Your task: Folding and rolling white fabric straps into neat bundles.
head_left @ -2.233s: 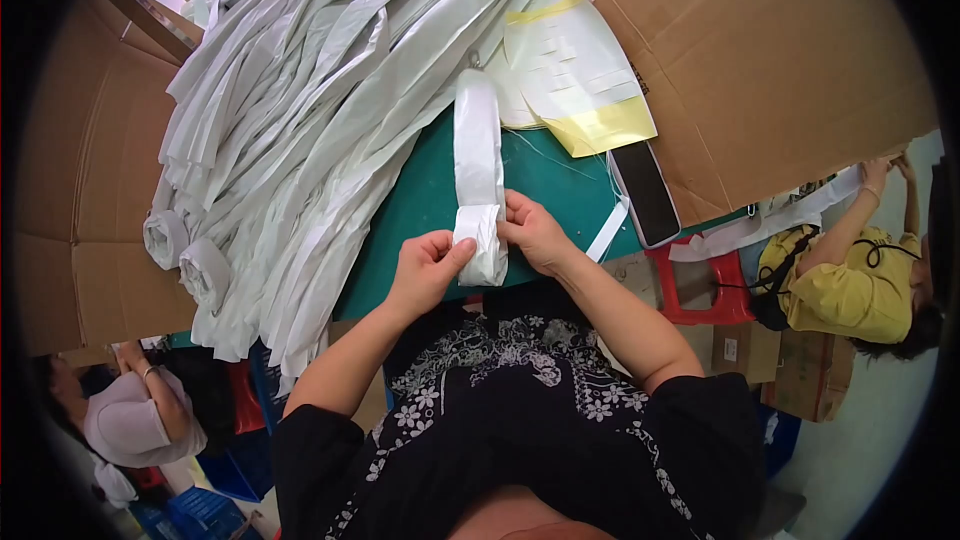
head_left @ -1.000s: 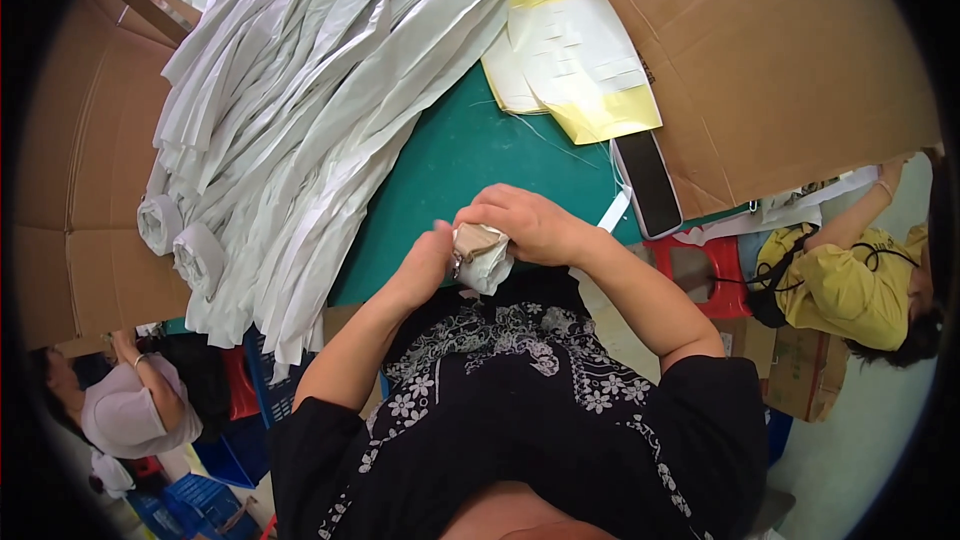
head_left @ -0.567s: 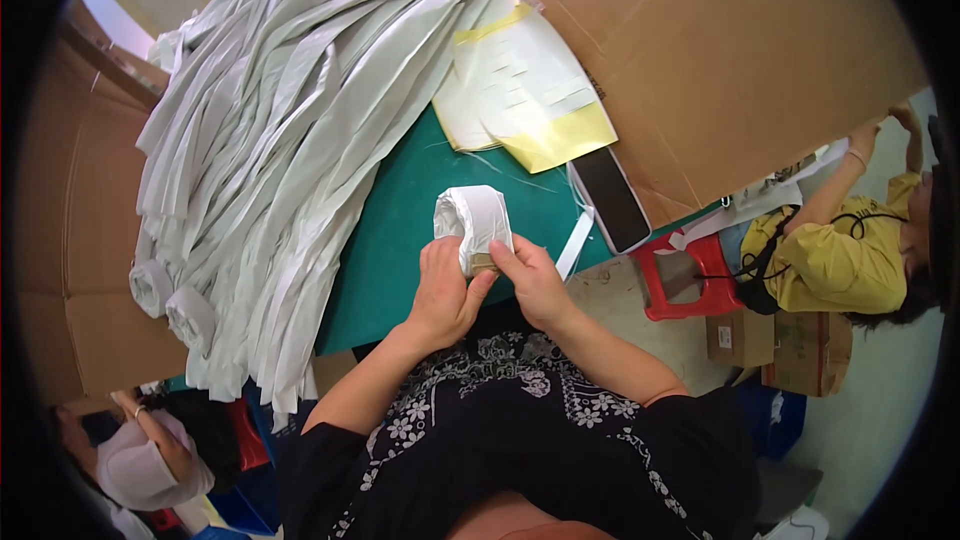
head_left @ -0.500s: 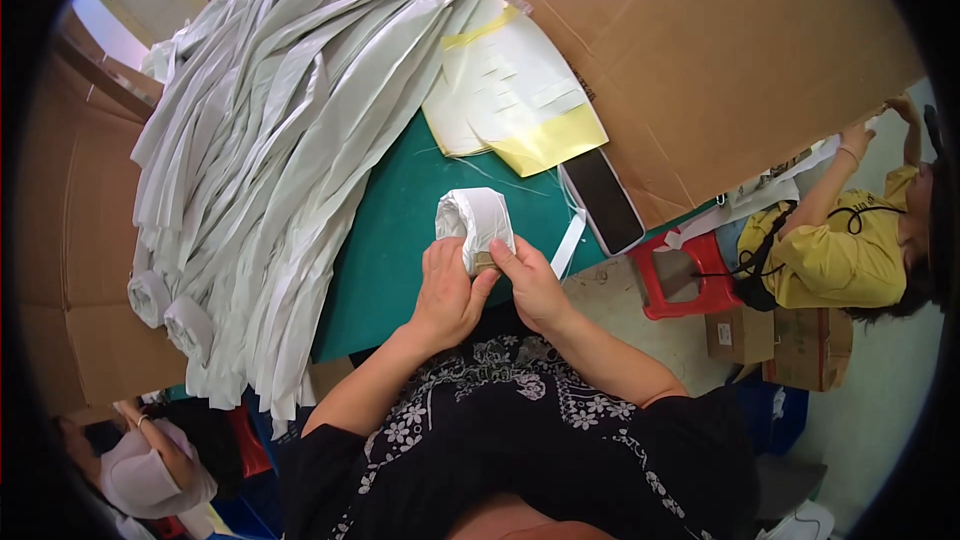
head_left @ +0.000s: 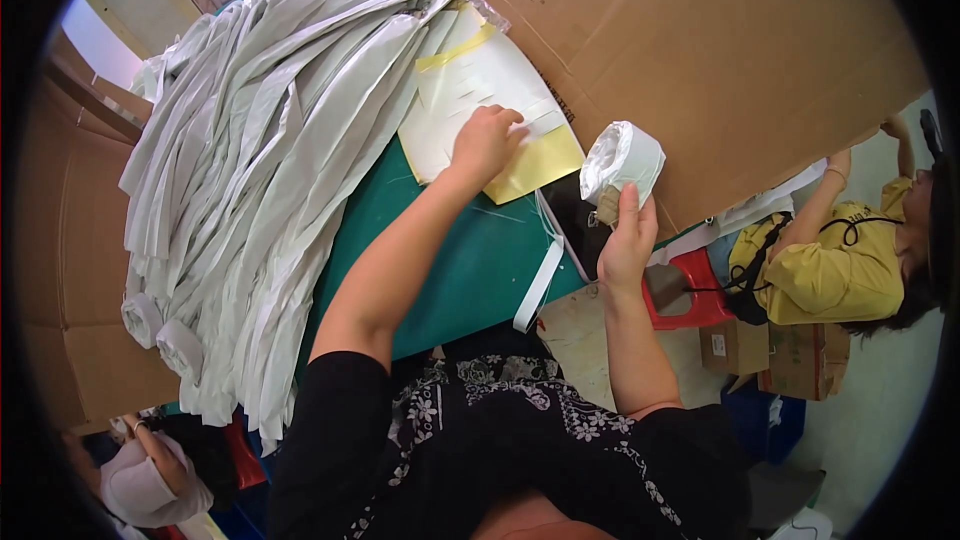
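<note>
White coiled strip (head_left: 645,162) sits in front of brown cardboard (head_left: 780,70), pinched in our right hand (head_left: 627,248). Our left hand (head_left: 485,147) half-curls over a yellow-edged sheet (head_left: 545,164); we cannot tell whether it grips anything. A slackened right pinch could let the coiled strip unwind.

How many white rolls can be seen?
3: one roll in the right hand, a second and third at the left edge of the strips. More may be hidden.

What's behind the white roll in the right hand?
Brown cardboard shows above and to the right of the white roll; below left, part of a dark phone shows. Whatever the roll and the right hand cover directly cannot be seen.
</note>
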{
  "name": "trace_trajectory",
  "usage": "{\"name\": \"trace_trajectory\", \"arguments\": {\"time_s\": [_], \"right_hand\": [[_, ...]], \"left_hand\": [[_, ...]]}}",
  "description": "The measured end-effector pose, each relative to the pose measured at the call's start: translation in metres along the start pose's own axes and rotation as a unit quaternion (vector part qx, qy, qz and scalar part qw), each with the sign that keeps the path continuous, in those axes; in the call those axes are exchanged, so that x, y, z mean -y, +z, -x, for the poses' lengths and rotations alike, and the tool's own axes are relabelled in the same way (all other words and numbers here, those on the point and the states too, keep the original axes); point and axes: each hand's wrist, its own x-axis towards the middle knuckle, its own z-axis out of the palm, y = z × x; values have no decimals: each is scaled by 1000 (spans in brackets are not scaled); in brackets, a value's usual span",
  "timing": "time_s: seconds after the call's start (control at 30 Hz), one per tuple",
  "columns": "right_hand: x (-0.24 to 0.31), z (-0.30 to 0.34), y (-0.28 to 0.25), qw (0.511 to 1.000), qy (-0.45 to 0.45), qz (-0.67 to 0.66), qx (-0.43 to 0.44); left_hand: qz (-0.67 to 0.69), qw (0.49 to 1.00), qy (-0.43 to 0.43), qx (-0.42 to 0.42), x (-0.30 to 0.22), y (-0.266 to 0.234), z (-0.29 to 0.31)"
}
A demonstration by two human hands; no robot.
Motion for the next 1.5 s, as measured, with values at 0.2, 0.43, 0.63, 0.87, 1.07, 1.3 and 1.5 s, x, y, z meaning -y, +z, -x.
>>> {"name": "trace_trajectory", "arguments": {"time_s": [0.2, 0.43, 0.63, 0.87, 1.07, 1.3, 1.5], "right_hand": [[-5, -11, -3, 1000, 16, -6, 17], [-20, -28, 10, 997, 53, -27, 42], [-49, -42, 19, 990, 110, -84, 29], [-68, -44, 21, 990, 126, -55, 30], [-84, -47, 21, 986, 56, 143, 65], [-90, -55, 16, 959, 24, 263, 105], [-60, -31, 38, 942, -27, 271, 197]], "left_hand": [[-57, 997, -34, 27, -2, 29, -13], [-22, 990, -87, 111, 0, 24, -21], [77, 985, -50, 144, -4, 2, -14], [109, 981, -26, 161, 23, 11, -12], [240, 968, -58, 45, 54, -47, -9], [888, 421, 151, -103, 86, -217, 43], [446, 885, -130, 21, -1, -206, 98]]}}
